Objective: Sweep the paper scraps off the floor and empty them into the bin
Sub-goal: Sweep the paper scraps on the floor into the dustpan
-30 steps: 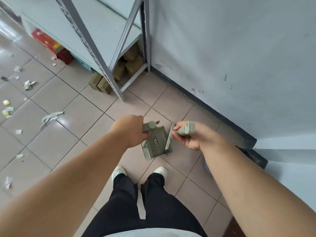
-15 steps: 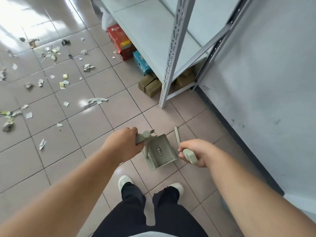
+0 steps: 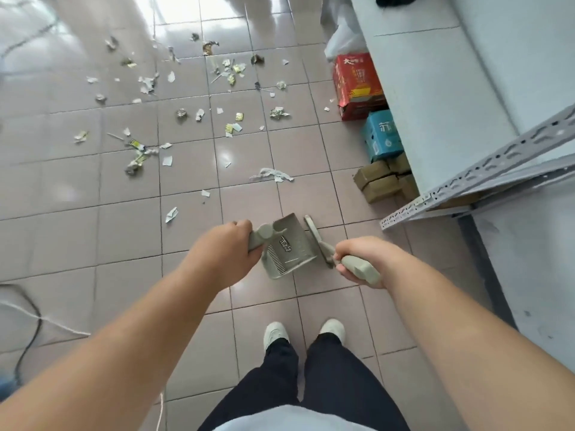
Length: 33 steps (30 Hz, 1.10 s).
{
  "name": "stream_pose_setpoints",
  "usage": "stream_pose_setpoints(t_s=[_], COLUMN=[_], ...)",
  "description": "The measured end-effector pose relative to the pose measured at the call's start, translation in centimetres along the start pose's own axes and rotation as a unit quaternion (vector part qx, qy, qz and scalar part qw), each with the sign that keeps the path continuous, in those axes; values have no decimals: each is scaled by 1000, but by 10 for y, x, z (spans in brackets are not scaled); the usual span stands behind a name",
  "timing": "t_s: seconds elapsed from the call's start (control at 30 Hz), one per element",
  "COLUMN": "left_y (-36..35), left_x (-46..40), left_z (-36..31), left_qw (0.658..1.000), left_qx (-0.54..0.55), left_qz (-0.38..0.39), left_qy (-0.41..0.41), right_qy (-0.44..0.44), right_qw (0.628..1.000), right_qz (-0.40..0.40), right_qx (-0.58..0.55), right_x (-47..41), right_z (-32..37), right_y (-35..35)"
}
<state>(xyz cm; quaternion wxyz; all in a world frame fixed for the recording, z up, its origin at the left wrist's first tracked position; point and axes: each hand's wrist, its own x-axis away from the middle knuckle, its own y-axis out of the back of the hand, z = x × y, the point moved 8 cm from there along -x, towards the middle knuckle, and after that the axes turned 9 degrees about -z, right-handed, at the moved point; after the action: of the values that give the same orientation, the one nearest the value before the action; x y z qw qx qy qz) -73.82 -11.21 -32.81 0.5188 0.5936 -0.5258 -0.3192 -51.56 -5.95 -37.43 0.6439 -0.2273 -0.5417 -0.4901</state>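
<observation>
My left hand (image 3: 228,250) grips the handle of a small grey-green dustpan (image 3: 287,248), held in the air in front of me. Just to its right, my right hand (image 3: 362,259) grips the handle of a matching hand brush (image 3: 317,241), whose head points away from me beside the pan. The pan looks empty. Several paper scraps (image 3: 270,174) lie scattered over the tiled floor (image 3: 93,231) ahead and to the left, the nearest one (image 3: 171,214) a short way beyond my left hand. No bin shows in the head view.
A grey metal shelf unit (image 3: 466,181) stands along the wall on the right. Under it sit a red carton (image 3: 357,85), a blue carton (image 3: 382,135) and brown boxes (image 3: 378,181). A cable (image 3: 31,318) runs over the floor at the left. My feet (image 3: 303,332) are below the pan.
The view has swung left, away from the wall, so the scrap-strewn floor now fills the scene. Both hands keep their hold on pan and brush; the brush head now points forward.
</observation>
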Motion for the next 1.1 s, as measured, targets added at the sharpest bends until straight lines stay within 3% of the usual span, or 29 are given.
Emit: stream_pose_setpoints(t_s=[0.3,0.4,0.67,0.9,1.1], left_y=[38,44,46,38,23], left_x=[-49,-70,-112,-122,-117], left_z=[104,132,182,210,237], left_qw=[987,980,971,970,966], left_qx=[-17,-33,-4,-5,16], left_qz=[-67,-57,-62,-54,-39], left_qy=[146,186,231,239,256], right_qy=[42,44,73,97,55], right_qw=[995,993,988,978,971], right_qz=[16,17,-10,-18,-7], right_qx=[93,106,137,185,233], right_x=[-37,-54,-100,-142,-168], right_z=[131,174,265,276,235], right_y=[-63,-74,-105,-146,-156])
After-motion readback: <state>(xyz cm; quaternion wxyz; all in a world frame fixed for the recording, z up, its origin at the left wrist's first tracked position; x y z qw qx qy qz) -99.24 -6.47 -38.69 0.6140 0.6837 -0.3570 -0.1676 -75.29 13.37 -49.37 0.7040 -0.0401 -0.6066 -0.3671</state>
